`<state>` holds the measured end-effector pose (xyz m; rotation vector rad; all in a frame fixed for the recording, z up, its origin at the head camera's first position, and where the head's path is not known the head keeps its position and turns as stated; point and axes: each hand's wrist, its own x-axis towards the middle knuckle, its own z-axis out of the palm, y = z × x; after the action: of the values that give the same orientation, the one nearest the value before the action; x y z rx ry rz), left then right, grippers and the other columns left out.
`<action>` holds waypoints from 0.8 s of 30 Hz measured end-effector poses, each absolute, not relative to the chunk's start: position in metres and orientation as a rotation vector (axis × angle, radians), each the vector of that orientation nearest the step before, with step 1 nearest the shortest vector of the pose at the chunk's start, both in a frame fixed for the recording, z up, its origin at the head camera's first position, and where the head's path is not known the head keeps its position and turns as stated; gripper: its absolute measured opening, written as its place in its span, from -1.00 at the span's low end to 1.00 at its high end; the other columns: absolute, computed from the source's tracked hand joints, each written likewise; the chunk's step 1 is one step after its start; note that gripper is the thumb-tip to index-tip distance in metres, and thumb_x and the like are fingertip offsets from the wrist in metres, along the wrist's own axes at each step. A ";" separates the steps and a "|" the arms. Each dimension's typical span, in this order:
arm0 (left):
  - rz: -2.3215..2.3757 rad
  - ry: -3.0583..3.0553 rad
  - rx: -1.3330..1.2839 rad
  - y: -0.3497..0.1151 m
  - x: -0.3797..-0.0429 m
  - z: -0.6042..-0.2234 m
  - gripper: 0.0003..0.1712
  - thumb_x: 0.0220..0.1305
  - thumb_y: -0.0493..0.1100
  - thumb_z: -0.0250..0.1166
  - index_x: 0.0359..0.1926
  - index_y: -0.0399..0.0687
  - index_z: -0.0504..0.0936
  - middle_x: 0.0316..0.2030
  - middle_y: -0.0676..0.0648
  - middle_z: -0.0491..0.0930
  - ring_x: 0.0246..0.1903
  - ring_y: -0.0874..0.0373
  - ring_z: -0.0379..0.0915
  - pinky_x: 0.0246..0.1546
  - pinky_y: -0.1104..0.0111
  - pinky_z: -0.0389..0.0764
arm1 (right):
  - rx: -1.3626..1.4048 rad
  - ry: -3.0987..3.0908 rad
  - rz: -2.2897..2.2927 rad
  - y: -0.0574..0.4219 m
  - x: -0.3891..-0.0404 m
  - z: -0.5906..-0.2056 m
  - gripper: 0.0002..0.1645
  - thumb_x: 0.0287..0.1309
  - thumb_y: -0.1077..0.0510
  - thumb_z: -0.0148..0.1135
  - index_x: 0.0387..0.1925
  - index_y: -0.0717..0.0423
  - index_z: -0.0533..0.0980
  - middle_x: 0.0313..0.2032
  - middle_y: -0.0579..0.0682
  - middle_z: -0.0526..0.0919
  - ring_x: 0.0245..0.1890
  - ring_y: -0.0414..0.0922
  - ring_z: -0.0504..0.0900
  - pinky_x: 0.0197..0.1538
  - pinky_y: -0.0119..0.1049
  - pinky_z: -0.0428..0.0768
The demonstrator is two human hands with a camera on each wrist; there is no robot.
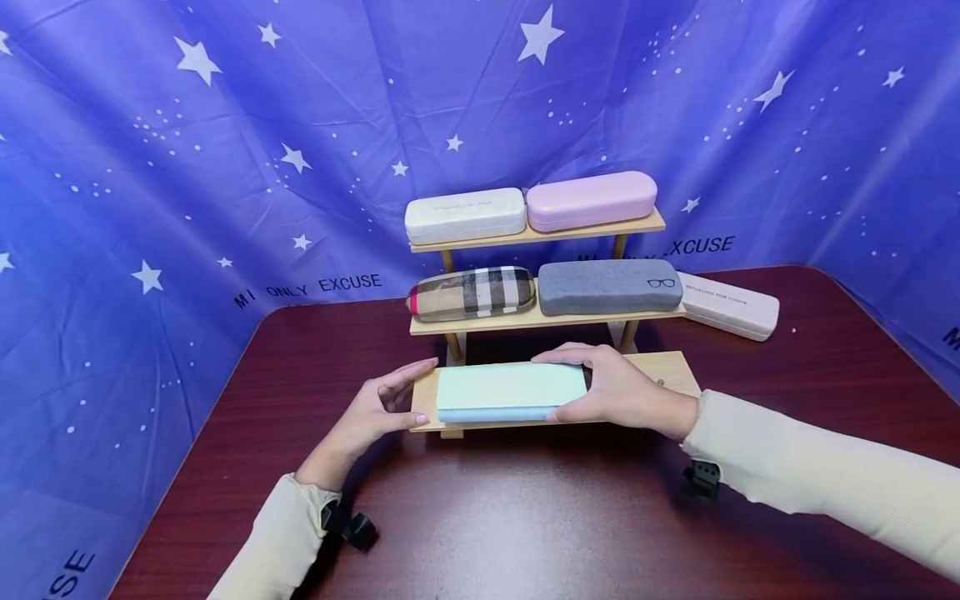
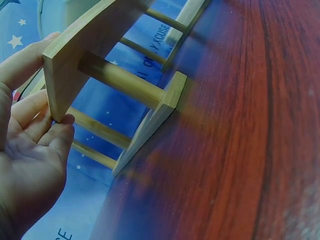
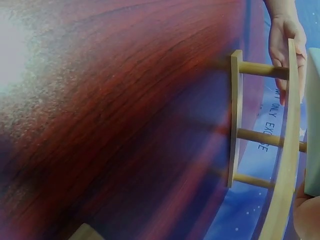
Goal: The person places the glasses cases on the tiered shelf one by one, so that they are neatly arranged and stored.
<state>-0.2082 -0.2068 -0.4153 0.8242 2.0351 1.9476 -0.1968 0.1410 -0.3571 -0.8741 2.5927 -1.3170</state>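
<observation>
A mint-green glasses case [image 1: 510,392] with a pale blue front edge lies on the lowest board [image 1: 671,368] of a wooden tiered rack. My right hand [image 1: 626,390] grips its right end, thumb at the front and fingers over the back. My left hand [image 1: 369,418] holds the left end of that same board, thumb at the front corner. The left wrist view shows the left hand [image 2: 35,150] around the end of the board [image 2: 70,60] from below. In the right wrist view, only a bit of the right hand [image 3: 307,216] shows beside the case [image 3: 314,130].
On the middle tier sit a plaid case [image 1: 472,293] and a grey case [image 1: 611,287]. The top tier bears a white case [image 1: 465,217] and a pink case [image 1: 592,202]. Another off-white case [image 1: 733,308] lies right of the rack on the dark red table [image 1: 525,517]. A starry blue curtain [image 1: 337,167] hangs behind.
</observation>
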 end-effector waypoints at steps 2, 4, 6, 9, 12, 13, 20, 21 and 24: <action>1.948 2.038 0.829 -0.207 -0.208 -0.415 -0.22 0.00 -0.46 0.36 0.29 -0.41 0.29 0.31 -0.46 0.13 0.33 0.14 0.14 0.30 0.49 0.14 | -0.868 2.591 -1.319 0.139 -0.197 -0.357 -0.26 -0.28 -0.04 0.55 0.08 -0.13 0.54 -0.04 -0.17 0.60 -0.11 -0.18 0.47 -0.10 -0.33 0.44; 1.946 2.041 0.831 -0.207 -0.209 -0.416 -0.22 0.00 -0.46 0.36 0.29 -0.40 0.29 0.31 -0.45 0.14 0.33 0.14 0.14 0.30 0.48 0.14 | -0.872 2.589 -1.321 0.138 -0.198 -0.356 -0.26 -0.29 -0.03 0.55 0.08 -0.11 0.54 -0.03 -0.17 0.60 -0.10 -0.17 0.47 -0.09 -0.32 0.44; 1.944 2.044 0.828 -0.207 -0.209 -0.416 -0.22 0.00 -0.46 0.36 0.29 -0.39 0.30 0.31 -0.45 0.14 0.32 0.16 0.15 0.30 0.48 0.14 | -0.886 2.588 -1.322 0.136 -0.199 -0.357 -0.26 -0.29 -0.03 0.56 0.08 -0.10 0.54 -0.03 -0.17 0.60 -0.11 -0.18 0.47 -0.09 -0.33 0.44; 1.940 2.046 0.821 -0.207 -0.209 -0.416 -0.22 0.00 -0.46 0.36 0.29 -0.38 0.30 0.31 -0.44 0.14 0.31 0.19 0.16 0.30 0.49 0.15 | -0.906 2.592 -1.324 0.133 -0.201 -0.358 -0.26 -0.30 -0.02 0.56 0.07 -0.09 0.55 -0.05 -0.18 0.60 -0.12 -0.19 0.47 -0.10 -0.35 0.44; 1.946 2.038 0.819 -0.207 -0.210 -0.417 -0.22 0.01 -0.45 0.36 0.29 -0.38 0.29 0.32 -0.43 0.15 0.30 0.20 0.19 0.29 0.49 0.16 | -0.914 2.586 -1.335 0.130 -0.202 -0.359 -0.26 -0.31 0.00 0.57 0.06 -0.09 0.56 -0.05 -0.18 0.60 -0.11 -0.19 0.48 -0.10 -0.35 0.45; 1.946 2.035 0.819 -0.208 -0.210 -0.417 -0.22 0.01 -0.45 0.36 0.29 -0.38 0.29 0.32 -0.41 0.16 0.29 0.19 0.20 0.29 0.48 0.17 | -0.913 2.582 -1.340 0.129 -0.202 -0.359 -0.26 -0.32 0.01 0.57 0.06 -0.08 0.56 -0.05 -0.17 0.60 -0.11 -0.19 0.48 -0.10 -0.35 0.45; 1.961 2.003 0.830 -0.209 -0.210 -0.418 -0.21 0.02 -0.41 0.37 0.29 -0.43 0.27 0.32 -0.38 0.18 0.26 0.20 0.25 0.26 0.48 0.23 | -0.916 2.580 -1.352 0.123 -0.204 -0.361 -0.26 -0.32 0.02 0.56 0.06 -0.03 0.57 -0.04 -0.10 0.61 -0.10 -0.17 0.48 -0.10 -0.34 0.45; 1.961 2.003 0.835 -0.208 -0.210 -0.418 -0.21 0.02 -0.42 0.37 0.29 -0.43 0.26 0.32 -0.37 0.19 0.26 0.20 0.25 0.27 0.47 0.22 | -0.918 2.584 -1.355 0.122 -0.204 -0.362 -0.26 -0.32 0.03 0.56 0.06 -0.01 0.57 -0.05 -0.09 0.62 -0.10 -0.17 0.49 -0.11 -0.33 0.46; 1.961 2.011 0.837 -0.209 -0.210 -0.418 -0.20 0.01 -0.44 0.37 0.30 -0.43 0.26 0.32 -0.34 0.22 0.27 0.20 0.23 0.28 0.47 0.21 | -0.915 2.604 -1.352 0.120 -0.207 -0.363 -0.25 -0.34 0.04 0.57 0.06 0.02 0.57 -0.05 -0.07 0.63 -0.11 -0.16 0.49 -0.12 -0.34 0.46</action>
<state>-0.2103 -0.2087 -0.4184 0.8369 2.0108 1.9610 -0.2066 0.1200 -0.3628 -0.9150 2.6037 -1.3520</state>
